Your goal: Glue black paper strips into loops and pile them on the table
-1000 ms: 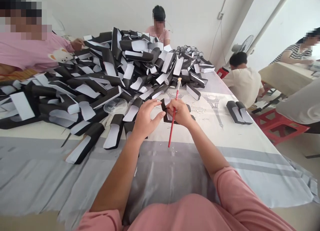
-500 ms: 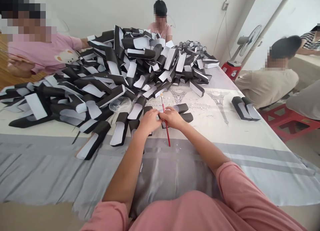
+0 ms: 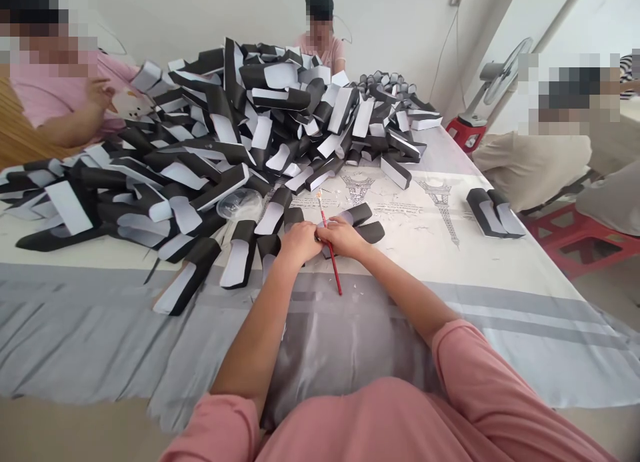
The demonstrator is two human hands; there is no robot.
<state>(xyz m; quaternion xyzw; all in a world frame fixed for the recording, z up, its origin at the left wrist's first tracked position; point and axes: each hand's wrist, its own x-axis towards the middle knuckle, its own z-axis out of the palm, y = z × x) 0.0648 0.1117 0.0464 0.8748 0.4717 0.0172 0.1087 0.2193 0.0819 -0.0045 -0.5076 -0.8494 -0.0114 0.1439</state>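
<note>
Two bare hands meet near the middle of a long cloth-covered table [image 3: 520, 315], close to the person's body. The right hand [image 3: 343, 238] has its fingers [image 3: 325, 230] closed around a thin red paintbrush [image 3: 330, 255], which slants across the hand with its pale tip pointing away from the person. The left hand [image 3: 300, 243] lies just beside it, with fingers curled toward the right hand, but I cannot tell if they grasp anything. Under and beyond the hands is a folded black-and-white paper piece [image 3: 357, 215], and it touches the hands; its exact shape is hidden.

Just left of the hands begins a big heap of similar black pieces with white faces [image 3: 225, 135], and a clear plastic lid [image 3: 240, 203] lies against it. Two more pieces [image 3: 493, 212] lie apart on the right, on a printed Eiffel Tower pattern [image 3: 440, 209]. One co-worker in a pink shirt [image 3: 320, 52] sits at the far end, another [image 3: 65, 95] at the left touches the heap's far side, and a third in a beige shirt [image 3: 530, 169] sits to the right.
</note>
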